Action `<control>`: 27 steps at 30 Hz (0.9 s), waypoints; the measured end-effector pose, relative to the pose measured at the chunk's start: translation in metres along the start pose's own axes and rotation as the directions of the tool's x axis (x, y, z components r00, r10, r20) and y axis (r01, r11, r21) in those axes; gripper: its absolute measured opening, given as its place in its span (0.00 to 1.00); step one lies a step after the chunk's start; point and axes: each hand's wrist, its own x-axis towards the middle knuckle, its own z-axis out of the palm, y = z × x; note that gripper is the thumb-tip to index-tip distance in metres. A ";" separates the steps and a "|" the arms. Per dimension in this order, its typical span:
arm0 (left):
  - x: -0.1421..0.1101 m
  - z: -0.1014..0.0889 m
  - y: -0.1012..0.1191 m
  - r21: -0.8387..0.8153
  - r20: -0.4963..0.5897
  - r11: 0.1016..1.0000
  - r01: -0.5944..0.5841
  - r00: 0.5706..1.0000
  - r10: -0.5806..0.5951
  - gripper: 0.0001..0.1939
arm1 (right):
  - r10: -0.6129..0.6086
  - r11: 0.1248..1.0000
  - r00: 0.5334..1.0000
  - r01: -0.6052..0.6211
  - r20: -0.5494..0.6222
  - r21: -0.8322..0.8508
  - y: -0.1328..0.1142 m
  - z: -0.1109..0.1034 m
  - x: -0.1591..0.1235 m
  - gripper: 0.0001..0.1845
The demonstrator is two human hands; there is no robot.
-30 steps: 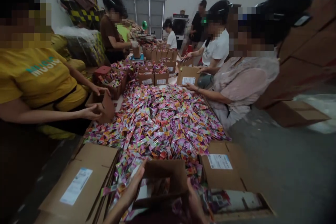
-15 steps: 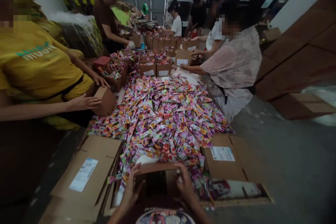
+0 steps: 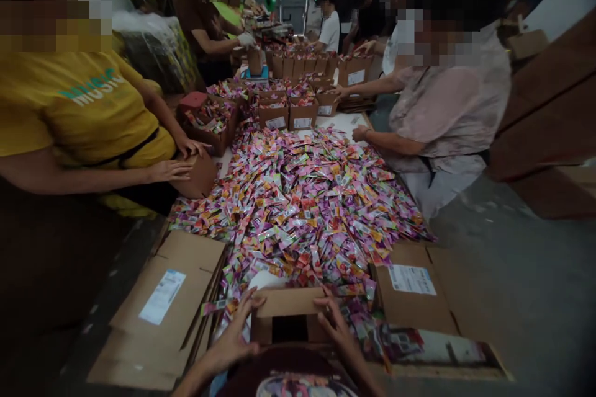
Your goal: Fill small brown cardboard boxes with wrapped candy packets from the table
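A small cardboard box (image 3: 289, 303) is at the near end of the table, its dark inside turned towards me and one flap folded across the upper edge. My left hand (image 3: 238, 329) grips its left side, fingers at the top corner and thumb low near the opening. On the opposite side my right hand (image 3: 334, 317) holds the right edge with bent fingers. Just beyond the box lies a large heap of small colourful sachets (image 3: 302, 211). A white sheet or scoop-like piece (image 3: 269, 280) pokes out between the heap and the box.
Flattened cartons with labels lie left (image 3: 162, 298) and right (image 3: 410, 279) of me. A person in yellow handles a carton (image 3: 198, 177) at left. Filled boxes (image 3: 302, 116) stand beyond the heap, beside a person in a pale top (image 3: 456, 93). Others work farther back.
The box in my hands has tipped so its flap and opening show more. At right, a co-worker's labelled box has left their hand. The view has shifted slightly left.
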 end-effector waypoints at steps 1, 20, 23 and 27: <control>-0.002 0.000 0.002 0.005 0.040 1.000 0.014 0.999 -0.014 0.55 | 0.006 1.000 1.000 -0.006 0.002 -0.001 0.000 0.001 -0.001 0.33; 0.053 0.061 0.014 -0.171 -0.521 0.969 0.177 0.819 -0.241 0.23 | 0.065 0.984 0.998 -0.065 -0.006 -0.167 0.017 0.004 0.034 0.43; 0.051 0.064 0.021 -0.117 -0.556 0.972 0.203 0.798 -0.233 0.23 | 0.008 0.975 0.998 -0.021 -0.058 -0.222 0.019 0.006 0.034 0.36; 0.043 0.059 0.036 0.265 -0.495 0.938 0.225 0.866 -0.069 0.28 | -0.046 0.966 0.982 -0.004 -0.185 -0.259 0.018 0.018 0.035 0.29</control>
